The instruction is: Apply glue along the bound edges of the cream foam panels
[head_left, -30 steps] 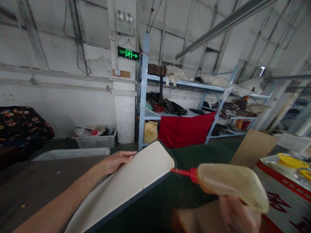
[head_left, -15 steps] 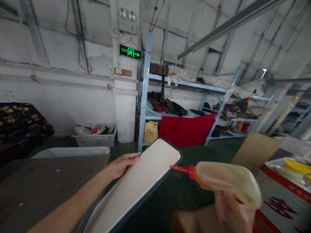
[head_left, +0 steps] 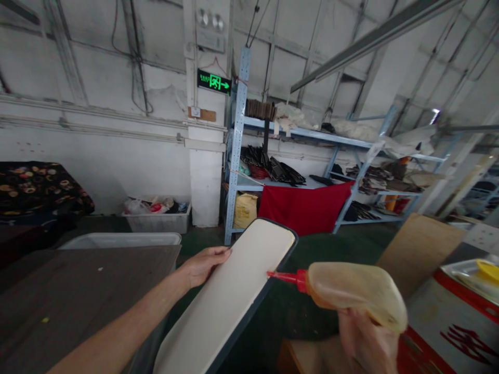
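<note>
My left hand (head_left: 208, 264) grips the left edge of a long cream-coloured panel (head_left: 237, 291) with a dark border and rounded corners. The panel slants up and away from me, its far end pointing toward the shelves. In my right hand (head_left: 368, 337) is a squeeze bottle (head_left: 356, 293) of yellowish, see-through plastic, lying nearly level, partly filled with amber liquid. Its red nozzle (head_left: 286, 277) points left, with the tip at the panel's right edge. Whether the tip touches the surface I cannot tell. The fingers of my right hand wrap the bottle from below.
A brown-topped table (head_left: 86, 291) stands at the left. Blue metal shelves (head_left: 236, 156) hold dark stacked pieces, with a red cloth (head_left: 304, 208) hanging off them. To the right are a red-and-white box (head_left: 448, 322) and a cardboard sheet (head_left: 423, 244). A white bin (head_left: 159, 223) sits by the wall.
The nozzle tip has moved along the panel's right edge, toward me and slightly left. My view has shifted a little to the left. Both hands keep their holds.
</note>
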`<action>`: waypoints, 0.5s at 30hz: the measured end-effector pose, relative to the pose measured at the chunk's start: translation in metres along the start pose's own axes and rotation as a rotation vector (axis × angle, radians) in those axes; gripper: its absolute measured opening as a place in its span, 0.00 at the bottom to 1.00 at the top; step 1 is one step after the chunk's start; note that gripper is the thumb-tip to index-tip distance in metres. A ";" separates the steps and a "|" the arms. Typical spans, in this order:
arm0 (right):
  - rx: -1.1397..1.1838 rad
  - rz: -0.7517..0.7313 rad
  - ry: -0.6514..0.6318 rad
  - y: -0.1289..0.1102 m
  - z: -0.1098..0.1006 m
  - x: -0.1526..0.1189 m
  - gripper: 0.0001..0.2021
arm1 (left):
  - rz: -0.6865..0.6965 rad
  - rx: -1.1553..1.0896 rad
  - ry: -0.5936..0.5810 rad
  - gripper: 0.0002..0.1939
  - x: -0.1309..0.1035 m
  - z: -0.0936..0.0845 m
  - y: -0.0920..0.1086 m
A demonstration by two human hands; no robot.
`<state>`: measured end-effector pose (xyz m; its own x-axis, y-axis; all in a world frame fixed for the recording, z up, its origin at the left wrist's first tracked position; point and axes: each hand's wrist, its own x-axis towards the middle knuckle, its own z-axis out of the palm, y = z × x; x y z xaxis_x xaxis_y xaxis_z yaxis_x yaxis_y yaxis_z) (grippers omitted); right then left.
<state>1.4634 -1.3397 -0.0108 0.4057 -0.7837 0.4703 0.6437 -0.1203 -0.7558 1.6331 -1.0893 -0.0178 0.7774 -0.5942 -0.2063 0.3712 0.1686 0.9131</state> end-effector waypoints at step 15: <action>-0.008 0.065 -0.101 0.005 -0.002 -0.013 0.22 | 0.018 -0.003 0.084 0.22 0.001 -0.003 -0.001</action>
<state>1.4599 -1.3315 -0.0220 0.5105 -0.7245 0.4631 0.6083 -0.0763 -0.7900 1.6352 -1.0878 -0.0200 0.8236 -0.5232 -0.2188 0.3583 0.1810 0.9159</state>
